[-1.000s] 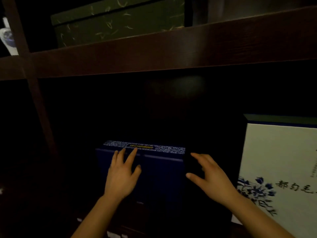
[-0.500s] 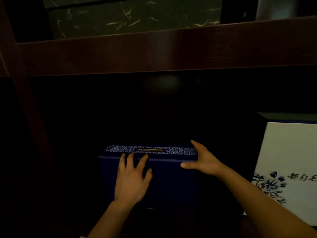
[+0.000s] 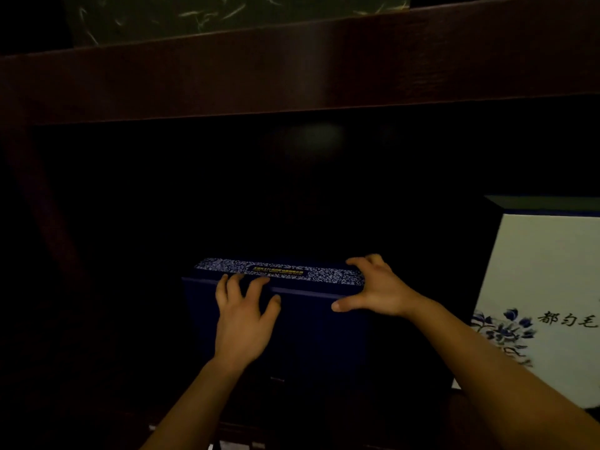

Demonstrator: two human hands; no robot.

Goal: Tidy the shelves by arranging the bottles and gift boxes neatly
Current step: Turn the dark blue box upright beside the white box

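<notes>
A dark blue gift box [image 3: 311, 329] stands upright in the dim shelf bay, its narrow top patterned in blue and white with a yellow label. My left hand [image 3: 243, 316] lies flat against its front face, fingertips at the top edge. My right hand [image 3: 373, 290] grips the box's upper right corner, fingers over the top and thumb on the front. A taller white gift box [image 3: 552, 287] with blue flowers and black characters stands to the right, a dark gap between the two.
A dark wooden shelf board [image 3: 292, 69] runs across above. On it rests a green box [image 3: 227, 14] with pale flecks. A wooden upright [image 3: 42, 203] bounds the bay on the left. The bay behind the blue box is black.
My right hand moved up from beside the blue box onto its upper right corner. My left hand shifted slightly on the front. The view has drawn closer to the shelf.
</notes>
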